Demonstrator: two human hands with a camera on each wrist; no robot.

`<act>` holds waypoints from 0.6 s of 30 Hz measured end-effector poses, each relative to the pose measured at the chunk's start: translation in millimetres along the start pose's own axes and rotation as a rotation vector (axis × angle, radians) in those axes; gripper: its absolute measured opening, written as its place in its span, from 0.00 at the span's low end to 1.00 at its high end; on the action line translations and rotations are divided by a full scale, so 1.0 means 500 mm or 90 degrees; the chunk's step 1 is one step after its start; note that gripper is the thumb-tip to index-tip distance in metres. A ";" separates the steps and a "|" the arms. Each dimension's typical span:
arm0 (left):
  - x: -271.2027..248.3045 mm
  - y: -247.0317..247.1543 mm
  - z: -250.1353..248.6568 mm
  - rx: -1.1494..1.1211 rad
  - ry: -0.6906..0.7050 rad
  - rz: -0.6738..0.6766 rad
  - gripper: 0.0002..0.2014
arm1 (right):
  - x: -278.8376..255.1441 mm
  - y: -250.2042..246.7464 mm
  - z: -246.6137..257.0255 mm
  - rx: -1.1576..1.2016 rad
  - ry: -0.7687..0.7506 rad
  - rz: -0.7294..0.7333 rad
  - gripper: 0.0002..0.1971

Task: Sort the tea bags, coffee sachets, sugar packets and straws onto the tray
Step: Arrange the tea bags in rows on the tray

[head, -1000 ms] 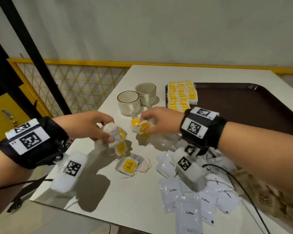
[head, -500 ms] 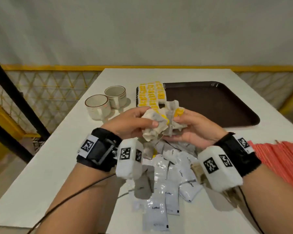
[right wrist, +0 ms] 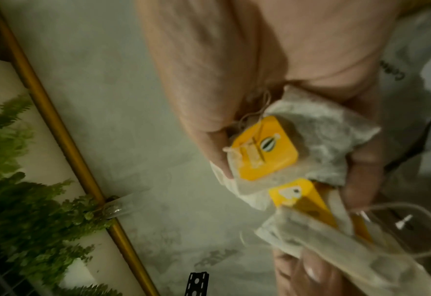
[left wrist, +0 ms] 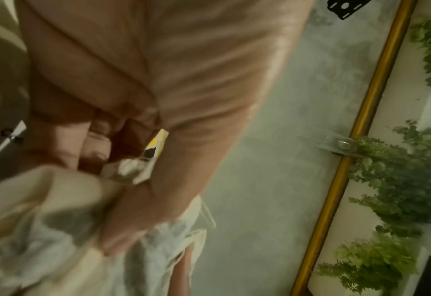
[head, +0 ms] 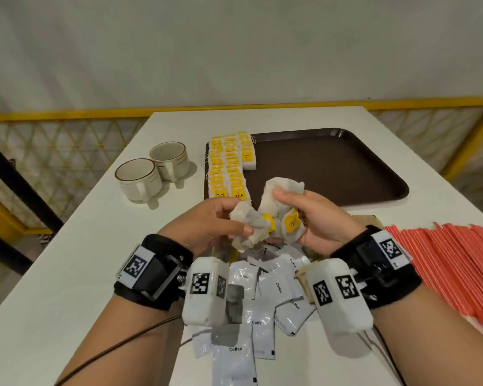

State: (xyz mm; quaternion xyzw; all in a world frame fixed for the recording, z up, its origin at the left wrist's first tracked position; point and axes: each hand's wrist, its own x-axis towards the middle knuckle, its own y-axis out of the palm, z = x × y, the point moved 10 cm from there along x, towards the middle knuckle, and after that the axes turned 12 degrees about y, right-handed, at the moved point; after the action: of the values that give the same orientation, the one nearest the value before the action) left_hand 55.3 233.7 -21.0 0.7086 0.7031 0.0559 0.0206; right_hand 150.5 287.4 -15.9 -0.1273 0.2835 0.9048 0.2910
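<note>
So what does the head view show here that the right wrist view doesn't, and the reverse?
Only the head view shows the tray with rows of tea bags along its left edge, two cups, coffee sachets, red straws and the left hand. Only the right wrist view shows a leafy plant and a brass-coloured rail. Both show the right hand gripping crumpled tea bags with yellow tags.
</note>
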 end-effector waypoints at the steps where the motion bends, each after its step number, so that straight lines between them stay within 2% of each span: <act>1: -0.002 -0.003 -0.003 0.013 0.004 -0.001 0.14 | -0.001 -0.006 0.001 -0.003 -0.002 -0.010 0.14; 6: -0.002 -0.032 -0.016 0.015 0.031 -0.068 0.12 | -0.003 -0.031 0.005 -0.076 -0.006 -0.077 0.11; 12: 0.003 -0.055 -0.025 0.001 0.056 -0.144 0.09 | 0.001 -0.035 -0.002 -0.085 0.010 -0.087 0.14; 18: 0.002 -0.071 -0.035 -0.028 0.096 -0.195 0.15 | 0.002 -0.045 0.009 -0.079 -0.028 -0.093 0.12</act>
State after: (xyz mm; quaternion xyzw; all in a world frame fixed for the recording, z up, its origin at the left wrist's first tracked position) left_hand 18.2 234.2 -7.4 0.5861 0.8013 0.1200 -0.0084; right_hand 162.6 305.6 -22.5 -0.1459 0.2103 0.8996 0.3540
